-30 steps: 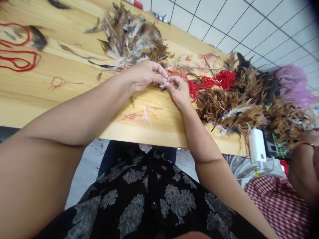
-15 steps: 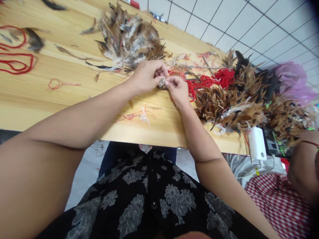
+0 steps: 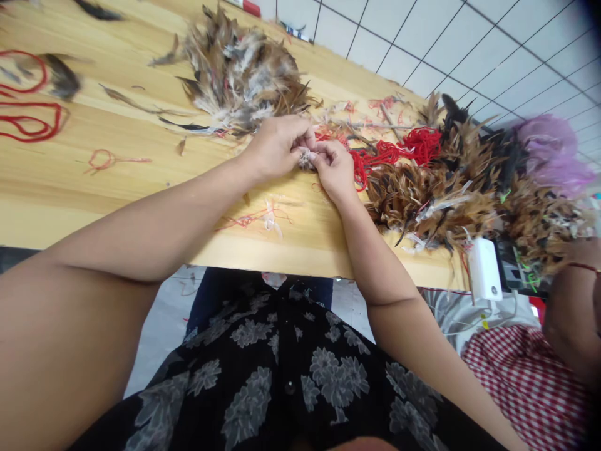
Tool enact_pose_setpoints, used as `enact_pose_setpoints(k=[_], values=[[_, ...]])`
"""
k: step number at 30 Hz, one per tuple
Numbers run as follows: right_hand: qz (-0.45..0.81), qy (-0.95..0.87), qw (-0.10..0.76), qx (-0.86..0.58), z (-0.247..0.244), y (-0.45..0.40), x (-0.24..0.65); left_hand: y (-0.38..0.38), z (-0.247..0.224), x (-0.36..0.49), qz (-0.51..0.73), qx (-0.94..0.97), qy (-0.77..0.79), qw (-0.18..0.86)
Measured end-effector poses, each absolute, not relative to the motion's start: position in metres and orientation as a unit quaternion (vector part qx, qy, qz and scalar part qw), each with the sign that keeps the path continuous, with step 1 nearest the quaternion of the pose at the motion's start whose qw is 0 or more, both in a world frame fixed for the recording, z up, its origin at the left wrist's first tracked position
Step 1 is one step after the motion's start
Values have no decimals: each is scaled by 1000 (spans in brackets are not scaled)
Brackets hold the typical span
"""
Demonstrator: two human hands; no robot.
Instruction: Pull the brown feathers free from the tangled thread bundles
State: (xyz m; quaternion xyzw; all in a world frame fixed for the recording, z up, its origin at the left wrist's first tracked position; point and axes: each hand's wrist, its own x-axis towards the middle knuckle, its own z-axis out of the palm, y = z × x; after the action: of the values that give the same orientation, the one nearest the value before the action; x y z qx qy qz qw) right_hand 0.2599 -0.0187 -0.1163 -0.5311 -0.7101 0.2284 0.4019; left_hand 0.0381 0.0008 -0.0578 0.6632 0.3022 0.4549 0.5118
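Observation:
Near the middle of the wooden table, my left hand (image 3: 282, 144) and my right hand (image 3: 334, 168) meet with fingers pinched together. Between their fingertips is a small greyish tuft (image 3: 306, 159), which both hands grip; its finer parts are too small to make out. Just behind my left hand lies a large pile of brown and white feathers (image 3: 253, 75). Red cord (image 3: 387, 153) is bunched to the right of my right hand. Brown feather bundles (image 3: 422, 194) lie beyond my right wrist.
Red cord loops (image 3: 32, 122) and dark feathers lie at left. Thin red threads (image 3: 244, 219) rest near the front edge (image 3: 267, 266). At right are a white power bank (image 3: 485, 269), a purple plastic bag (image 3: 551, 150) and another person's arm (image 3: 570, 307).
My hands keep almost the same place, with the fingertips slightly shifted around the small tuft. The view has moved very slightly.

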Motion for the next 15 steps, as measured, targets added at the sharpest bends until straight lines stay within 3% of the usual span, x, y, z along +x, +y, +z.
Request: enact_pose_setpoints(k=[8, 15], values=[[73, -764, 239, -595, -73, -51, 244, 6, -68, 34, 423, 703, 311, 479], [105, -754, 276, -586, -82, -48, 249, -1, -67, 32, 393, 728, 323, 459]])
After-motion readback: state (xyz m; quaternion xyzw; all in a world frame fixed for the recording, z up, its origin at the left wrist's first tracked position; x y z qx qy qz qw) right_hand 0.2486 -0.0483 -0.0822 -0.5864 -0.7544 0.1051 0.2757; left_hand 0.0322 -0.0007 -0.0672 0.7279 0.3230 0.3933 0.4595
